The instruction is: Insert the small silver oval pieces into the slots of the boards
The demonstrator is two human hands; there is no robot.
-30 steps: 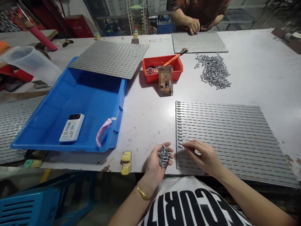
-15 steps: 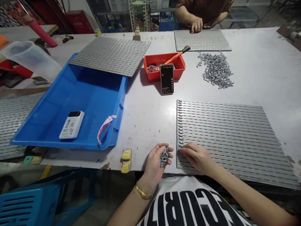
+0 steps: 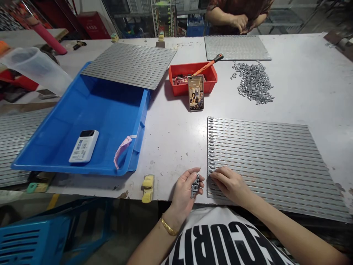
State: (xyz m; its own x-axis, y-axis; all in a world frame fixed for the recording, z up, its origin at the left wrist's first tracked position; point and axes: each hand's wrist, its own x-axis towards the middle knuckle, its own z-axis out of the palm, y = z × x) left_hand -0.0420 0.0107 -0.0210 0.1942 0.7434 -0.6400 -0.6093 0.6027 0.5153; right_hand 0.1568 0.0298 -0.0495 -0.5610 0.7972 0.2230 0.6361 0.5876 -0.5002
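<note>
Cupped palm up at the table's front edge, my left hand (image 3: 185, 187) holds several small grey metal pieces (image 3: 195, 186), pointed like seeds. My right hand (image 3: 230, 183) is pinched at the left edge of a grey slotted plate (image 3: 264, 158); its fingertips hide whatever they hold. Down the plate's left edge runs a column of matching grey pieces (image 3: 211, 141), ending at my right fingertips. Across the rest of the plate run long rows of narrow marks. A loose heap of the same pieces (image 3: 255, 82) lies on the table beyond the plate.
At the left a blue tray (image 3: 138, 129) holds a white power bank (image 3: 84, 146), with another slotted plate (image 3: 129, 62) across its far end. A phone (image 3: 196, 93) leans on a red bin (image 3: 176, 89). Opposite, a co-worker's hands (image 3: 244, 25) are above another plate (image 3: 237, 48).
My left hand has shifted slightly right, its fingers curled a little more around the pieces. My right hand stays at the plate's edge. The co-worker's hands have come together, and the phone screen has lit up.
</note>
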